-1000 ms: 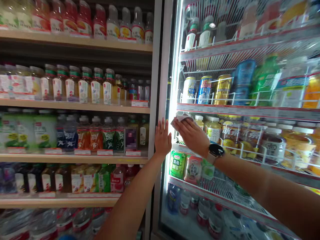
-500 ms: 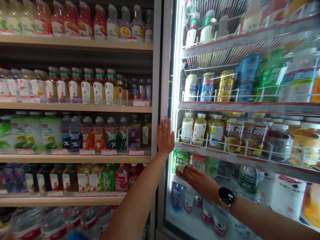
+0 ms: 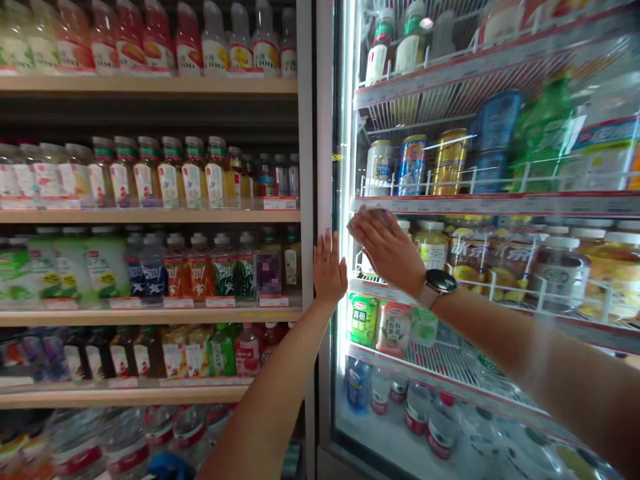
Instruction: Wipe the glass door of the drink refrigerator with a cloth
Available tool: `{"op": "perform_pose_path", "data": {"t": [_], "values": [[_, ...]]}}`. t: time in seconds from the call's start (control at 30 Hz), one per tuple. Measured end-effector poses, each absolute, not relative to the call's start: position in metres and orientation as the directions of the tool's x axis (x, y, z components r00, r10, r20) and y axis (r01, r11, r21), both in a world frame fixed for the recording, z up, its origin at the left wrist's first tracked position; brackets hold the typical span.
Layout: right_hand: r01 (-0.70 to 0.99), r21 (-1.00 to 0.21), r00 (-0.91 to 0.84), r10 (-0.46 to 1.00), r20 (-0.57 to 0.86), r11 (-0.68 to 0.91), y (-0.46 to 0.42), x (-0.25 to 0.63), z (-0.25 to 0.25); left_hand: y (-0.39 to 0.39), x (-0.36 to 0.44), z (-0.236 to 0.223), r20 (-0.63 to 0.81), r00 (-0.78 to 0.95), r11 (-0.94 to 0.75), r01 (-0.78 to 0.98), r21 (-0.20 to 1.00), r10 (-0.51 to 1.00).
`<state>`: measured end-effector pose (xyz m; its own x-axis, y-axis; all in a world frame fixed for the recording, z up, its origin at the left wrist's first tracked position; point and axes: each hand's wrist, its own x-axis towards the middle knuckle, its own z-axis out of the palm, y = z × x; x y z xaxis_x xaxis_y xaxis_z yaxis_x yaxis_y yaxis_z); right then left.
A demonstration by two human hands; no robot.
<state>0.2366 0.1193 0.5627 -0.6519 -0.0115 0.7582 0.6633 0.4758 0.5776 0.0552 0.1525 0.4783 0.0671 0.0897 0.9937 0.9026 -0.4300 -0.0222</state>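
Note:
My left hand [image 3: 330, 268] lies flat on the silver door frame [image 3: 326, 147] of a lit drinks fridge, its fingers stretched upward and holding nothing. To its right, my right hand [image 3: 387, 247], with a black-faced watch [image 3: 440, 281] on the wrist, presses against the fridge's glass door [image 3: 380, 440]. Under its fingers is a thin white cloth, mostly hidden by the hand; whether it is cloth or paper I cannot tell. Behind the glass, the hand covers part of a row of tea bottles [image 3: 433, 247].
Inside the fridge, wire shelves hold cans [image 3: 450, 160], a large green bottle [image 3: 545, 133] and green cartons or packs [image 3: 363, 319]. On the left, open wooden shelves [image 3: 150, 215] carry rows of juice bottles [image 3: 217, 170]. Large water bottles [image 3: 65, 440] stand at the bottom left.
My right hand has slid up the glass with the cloth, from the lower shelf's height to just below the can shelf. My left hand stays on the frame.

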Motion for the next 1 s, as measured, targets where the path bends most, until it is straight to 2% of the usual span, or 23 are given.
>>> {"op": "perform_pose_path", "data": {"t": [0.13,0.33,0.47,0.57,0.7,0.77,0.83,0.9,1.0], "values": [[0.583,0.636,-0.741,0.011,0.671,0.506,0.113,0.236,0.487,0.153,0.055,0.478,0.992,0.061,-0.425,0.905,-0.007,0.112],[0.5,0.634,-0.805,0.047,0.591,0.59,0.103,0.252,0.367,0.153,0.054,0.479,0.99,0.068,-0.423,0.906,-0.009,0.127],[0.431,0.638,-0.817,-0.024,0.576,0.638,0.103,0.261,0.331,0.152,0.055,0.48,0.988,0.061,-0.434,0.901,0.006,0.14],[0.419,0.632,-0.819,-0.029,0.573,0.652,0.107,0.26,0.369,0.151,0.057,0.48,0.989,0.047,-0.437,0.899,0.018,0.138],[0.516,0.627,-0.775,0.006,0.632,0.583,0.116,0.251,0.486,0.151,0.058,0.48,0.989,0.04,-0.45,0.893,0.027,0.14],[0.602,0.583,-0.704,0.019,0.71,0.546,0.12,0.245,0.542,0.151,0.058,0.48,0.989,0.037,-0.445,0.895,0.032,0.145],[0.672,0.522,-0.621,0.016,0.784,0.525,0.123,0.241,0.577,0.151,0.058,0.481,0.989,0.036,-0.443,0.896,0.031,0.142],[0.706,0.479,-0.567,0.01,0.824,0.522,0.123,0.237,0.585,0.151,0.058,0.481,0.99,0.036,-0.443,0.896,0.028,0.137],[0.691,0.492,-0.592,0.023,0.806,0.53,0.12,0.235,0.552,0.151,0.058,0.48,0.99,0.039,-0.431,0.902,0.023,0.136]]}}
